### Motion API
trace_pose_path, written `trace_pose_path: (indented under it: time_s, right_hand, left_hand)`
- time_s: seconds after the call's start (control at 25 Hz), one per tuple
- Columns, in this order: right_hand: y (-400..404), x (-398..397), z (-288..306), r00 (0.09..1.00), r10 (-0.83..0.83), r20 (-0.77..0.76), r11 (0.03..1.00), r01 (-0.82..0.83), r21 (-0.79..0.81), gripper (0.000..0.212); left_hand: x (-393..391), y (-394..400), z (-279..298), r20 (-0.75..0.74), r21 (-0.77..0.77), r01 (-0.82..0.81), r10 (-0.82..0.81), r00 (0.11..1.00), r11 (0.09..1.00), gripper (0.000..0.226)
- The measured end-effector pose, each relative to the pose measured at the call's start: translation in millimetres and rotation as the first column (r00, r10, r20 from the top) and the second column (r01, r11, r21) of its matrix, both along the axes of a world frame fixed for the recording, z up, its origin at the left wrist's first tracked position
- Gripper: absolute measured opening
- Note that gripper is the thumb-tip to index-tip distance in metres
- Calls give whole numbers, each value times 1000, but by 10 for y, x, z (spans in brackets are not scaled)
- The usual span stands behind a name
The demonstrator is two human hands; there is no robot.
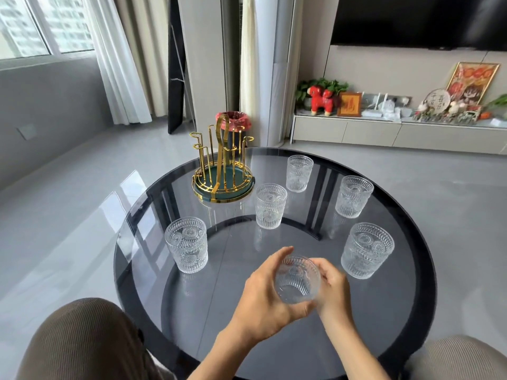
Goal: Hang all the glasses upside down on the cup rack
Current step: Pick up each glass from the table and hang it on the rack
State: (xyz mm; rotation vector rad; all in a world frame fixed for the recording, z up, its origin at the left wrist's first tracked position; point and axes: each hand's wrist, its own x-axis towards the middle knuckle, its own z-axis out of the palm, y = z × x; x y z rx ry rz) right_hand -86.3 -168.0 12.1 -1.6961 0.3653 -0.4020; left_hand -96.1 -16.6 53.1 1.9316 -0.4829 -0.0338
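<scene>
A patterned clear glass (pixel 297 279) is held in both hands above the near part of a round smoked-glass table (pixel 411 311), well in front of the gold cup rack (pixel 222 165). The left hand (pixel 260 300) is closed around the glass from the left, its thumb laid along the lower edge and its fingers (pixel 277 256) curled over the far rim. The right hand (pixel 333 287) is pressed against the opposite wall, its fingers bent around the right side, so that the glass is gripped between the two hands. The glass is tilted, its opening turned towards the camera, and it is kept clear of the tabletop.

The cup rack is seen on the far left part of the table, on a green round tray base, with every gold peg bare. Five more glasses are left upright on the table: one just right of the rack (pixel 270 205), one to the rack's right at the table's far edge (pixel 299 173), one farther right of the rack (pixel 354 196), one near and to the right of the rack, beside the right hand (pixel 366 249), and one nearer than the rack on the left (pixel 186 248). Behind the rack, on the floor, a bin with a pink liner (pixel 237 122) is partly hidden by the pegs.
</scene>
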Motion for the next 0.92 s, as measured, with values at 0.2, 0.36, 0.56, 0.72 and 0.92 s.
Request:
trace_pose_path:
  time_s: [0.2,0.36,0.56,0.72,0.92]
  right_hand:
    - [214,-35,379,963,192,-191,727,-9,686,34]
    - [444,133,917,895,437,85,243,-209,947,58]
    - [752,554,1319,950,272,156,250,-226,941,60]
    - [986,1013,1522,953,250,172,326,-250,912,55]
    - [953,1695,1645,995,66,70,665,-96,741,52]
  left_hand:
    - [224,51,226,-41,-341,-143,137,990,929,75]
    - [442,220,601,56,-335,-87,112,992,938,74]
    - [924,629,1031,165,-68,-19,30,986,998,79]
    - [1409,948,1325,157,59,123,-131,979,991,66]
    - [2418,1237,1513,102,14,-149,147,984,989,20]
